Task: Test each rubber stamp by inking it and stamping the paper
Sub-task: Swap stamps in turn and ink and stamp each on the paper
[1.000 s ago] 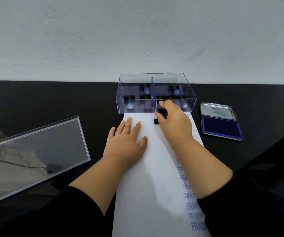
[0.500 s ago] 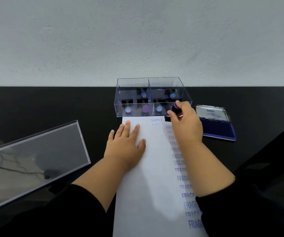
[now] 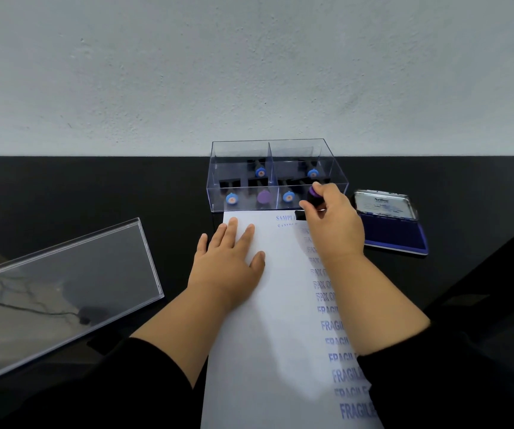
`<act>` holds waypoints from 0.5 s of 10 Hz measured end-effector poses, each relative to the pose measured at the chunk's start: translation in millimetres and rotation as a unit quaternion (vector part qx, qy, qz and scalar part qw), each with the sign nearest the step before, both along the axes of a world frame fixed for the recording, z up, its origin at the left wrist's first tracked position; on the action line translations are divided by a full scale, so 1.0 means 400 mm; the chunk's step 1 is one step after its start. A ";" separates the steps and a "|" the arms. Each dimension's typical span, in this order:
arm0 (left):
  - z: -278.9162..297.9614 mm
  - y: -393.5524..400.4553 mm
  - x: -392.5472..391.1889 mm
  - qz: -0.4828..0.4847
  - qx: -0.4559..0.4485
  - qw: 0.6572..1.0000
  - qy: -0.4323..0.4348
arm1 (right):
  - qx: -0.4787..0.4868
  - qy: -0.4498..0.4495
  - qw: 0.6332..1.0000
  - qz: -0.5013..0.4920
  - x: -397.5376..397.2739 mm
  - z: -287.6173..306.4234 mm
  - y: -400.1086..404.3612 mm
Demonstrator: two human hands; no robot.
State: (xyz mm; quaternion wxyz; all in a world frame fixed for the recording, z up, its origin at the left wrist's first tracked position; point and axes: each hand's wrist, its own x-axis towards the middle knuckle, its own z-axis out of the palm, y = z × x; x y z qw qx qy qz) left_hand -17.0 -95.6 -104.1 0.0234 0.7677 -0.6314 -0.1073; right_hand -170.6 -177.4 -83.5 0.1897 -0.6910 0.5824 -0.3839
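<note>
Paper [image 3: 268, 320] lies in a long white strip on the black counter [image 3: 63, 193], running from the near edge up to the foot of a clear plastic box [image 3: 275, 174] that stands against the wall [image 3: 249, 72] at the far edge. The left hand [image 3: 227, 264] rests flat on the upper left part of the sheet, fingers straight and slightly spread. The right hand [image 3: 333, 227] pinches a purple-topped rubber stamp [image 3: 313, 198] between thumb and fingertips, with its black base down at the top right corner of the sheet, just in front of the box; whether the base touches the sheet cannot be told. Blue printed words run down the right side of the sheet: SAMPLE at the top, then FAX lines, then FRAGILE lines toward the near edge. The box is split into compartments and holds more stamps [image 3: 263, 198] with blue and purple tops. An open ink pad [image 3: 391, 233] sits to the right of the box, its blue pad facing up and its lid tipped back. A clear lid [image 3: 57, 292] lies flat near the left edge of the counter.
</note>
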 end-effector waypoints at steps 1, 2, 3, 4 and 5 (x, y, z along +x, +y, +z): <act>0.000 -0.001 0.000 0.004 -0.001 1.000 -0.001 | -0.004 0.018 1.000 0.014 0.008 0.005 -0.002; 0.000 -0.001 0.000 0.006 -0.001 1.000 0.000 | -0.007 0.025 0.999 0.020 0.011 0.007 -0.003; 0.001 -0.002 0.000 0.006 0.000 1.000 0.000 | -0.010 0.030 0.999 0.026 0.012 0.008 -0.002; 0.000 -0.001 0.001 0.007 -0.001 1.000 -0.001 | -0.011 0.032 0.999 0.031 0.013 0.010 0.000; 0.000 0.001 0.001 0.008 -0.005 1.000 0.003 | -0.011 0.031 0.999 0.034 0.014 0.011 0.002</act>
